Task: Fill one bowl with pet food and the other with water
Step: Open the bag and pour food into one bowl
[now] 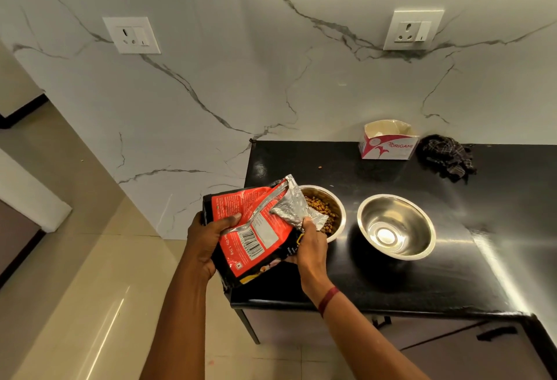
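Both hands grip the crumpled red-and-black pet food bag (253,235), left hand (208,241) and right hand (310,247) curled around it, silver mouth over the kibble-filled bowl (334,199); the shiny second bowl (396,226) sits beside it on the black counter (452,274).

Holds a red and black foil pet-food bag (256,235) tilted at the left end of the black counter (391,283), left grip (208,241) curled round its left edge, right grip (310,247) pinching its crumpled silver mouth. Shows brown kibble (322,208) in the steel bowl (338,203) behind the bag, a second steel bowl (396,226) beside it, and a red-white cardboard box (387,143) near a dark checked cloth (446,156).
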